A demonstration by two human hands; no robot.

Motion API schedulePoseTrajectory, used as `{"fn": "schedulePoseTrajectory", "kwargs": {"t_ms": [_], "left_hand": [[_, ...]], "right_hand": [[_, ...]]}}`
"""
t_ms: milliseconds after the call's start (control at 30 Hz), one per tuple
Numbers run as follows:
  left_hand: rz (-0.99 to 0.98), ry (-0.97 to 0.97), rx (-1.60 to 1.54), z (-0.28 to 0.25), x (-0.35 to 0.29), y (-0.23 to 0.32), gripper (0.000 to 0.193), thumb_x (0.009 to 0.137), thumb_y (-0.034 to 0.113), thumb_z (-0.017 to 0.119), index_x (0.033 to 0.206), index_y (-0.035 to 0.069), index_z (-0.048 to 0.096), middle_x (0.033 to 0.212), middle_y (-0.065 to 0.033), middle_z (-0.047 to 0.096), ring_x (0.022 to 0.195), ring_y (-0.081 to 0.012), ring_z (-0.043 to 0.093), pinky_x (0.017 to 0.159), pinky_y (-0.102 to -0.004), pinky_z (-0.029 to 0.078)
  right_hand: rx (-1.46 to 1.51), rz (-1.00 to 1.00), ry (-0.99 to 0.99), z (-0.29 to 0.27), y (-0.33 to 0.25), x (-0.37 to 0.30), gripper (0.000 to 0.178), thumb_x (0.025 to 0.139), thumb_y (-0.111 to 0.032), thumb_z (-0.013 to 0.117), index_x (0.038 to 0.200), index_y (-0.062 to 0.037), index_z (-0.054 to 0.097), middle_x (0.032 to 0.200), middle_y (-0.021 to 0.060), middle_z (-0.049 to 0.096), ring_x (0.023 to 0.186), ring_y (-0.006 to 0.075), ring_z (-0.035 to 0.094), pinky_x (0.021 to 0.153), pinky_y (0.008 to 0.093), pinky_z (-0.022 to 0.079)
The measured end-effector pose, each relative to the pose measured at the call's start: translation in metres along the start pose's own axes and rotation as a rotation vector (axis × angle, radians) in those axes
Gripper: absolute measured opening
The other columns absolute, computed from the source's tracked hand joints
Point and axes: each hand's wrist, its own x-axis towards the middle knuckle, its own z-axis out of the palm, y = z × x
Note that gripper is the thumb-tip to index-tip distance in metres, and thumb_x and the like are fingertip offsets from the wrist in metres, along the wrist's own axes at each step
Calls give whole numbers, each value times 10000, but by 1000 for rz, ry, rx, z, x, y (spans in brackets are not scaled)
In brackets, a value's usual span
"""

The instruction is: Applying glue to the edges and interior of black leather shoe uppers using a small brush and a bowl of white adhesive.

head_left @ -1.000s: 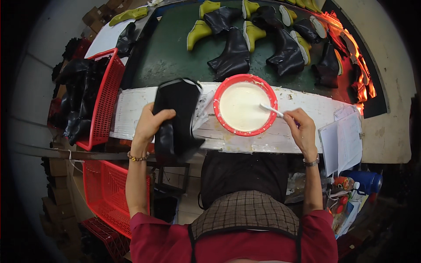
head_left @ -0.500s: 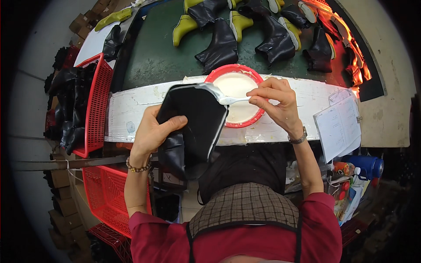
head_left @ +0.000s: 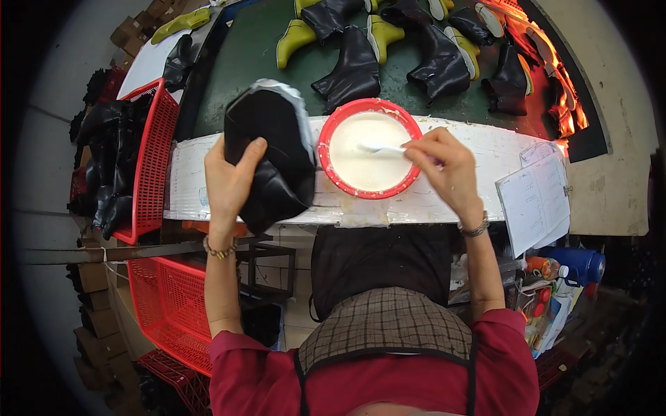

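Note:
My left hand [head_left: 234, 182] grips a black leather boot upper [head_left: 281, 182], thumb pressed on its dark inner side. White paste coats the upper's top and right-hand edge. In my right hand [head_left: 447, 166], fingers and thumb pinch a slim white-handled brush [head_left: 390, 148], blurred by motion. Its tip is over or in the white paste [head_left: 361, 170] that fills a red bowl [head_left: 326, 166]; I cannot tell how deep it reaches. The bowl stands between my hands on a white board [head_left: 444, 197], and dried paste marks its rim.
Behind the bowl, several black boot uppers [head_left: 350, 66] and yellow-green boot forms [head_left: 295, 41] lie on a green surface [head_left: 243, 87], with an orange glow at right. A red basket [head_left: 156, 163] of black uppers stands left. Papers [head_left: 535, 201] hang at the right edge.
My left hand has moved left and away from the bowl with the boot upper, which has tilted. The brush has left the upper's edge and is now over the paste.

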Motion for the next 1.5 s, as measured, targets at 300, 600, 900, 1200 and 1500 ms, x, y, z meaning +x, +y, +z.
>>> {"fn": "schedulePoseTrajectory", "kwargs": {"t_ms": [300,600,900,1200,1500], "left_hand": [[108,-204,425,-30,-20,-103,1154,725,184,904,1634,39,208,1450,-243,534,1280,-395,573,1069,-468,462],[207,-93,691,-25,-36,-118,1018,685,-104,659,1612,66,272,1392,-241,516,1280,-440,523,1129,-470,405],[414,-1,543,12,-55,-44,860,744,-160,627,1551,-12,371,1459,-226,496,1361,-412,464,1154,-460,378],[608,-151,460,22,-70,-11,883,766,74,849,1522,-41,408,1443,-221,537,1316,-375,539,1113,-431,433],[598,31,308,41,-55,-10,838,779,121,842,1502,-31,448,1428,-207,554,1286,-373,550,1093,-425,438]], "right_hand": [[-482,17,-28,-14,30,-7,168,862,-263,783,902,-101,795,801,53,680,735,255,682,638,378,513],[-253,125,-33,-14,39,-9,178,880,-214,781,933,-45,792,836,105,714,667,226,668,624,335,512],[180,2,73,2,-1,-1,156,864,-103,814,1005,-39,793,846,59,676,700,140,613,614,268,474],[52,-111,147,2,-3,22,134,838,-119,838,950,-60,795,837,39,673,661,121,608,585,263,473],[21,-354,207,-11,-10,27,199,766,-73,868,954,-76,801,874,53,685,748,164,657,638,293,520]]}}
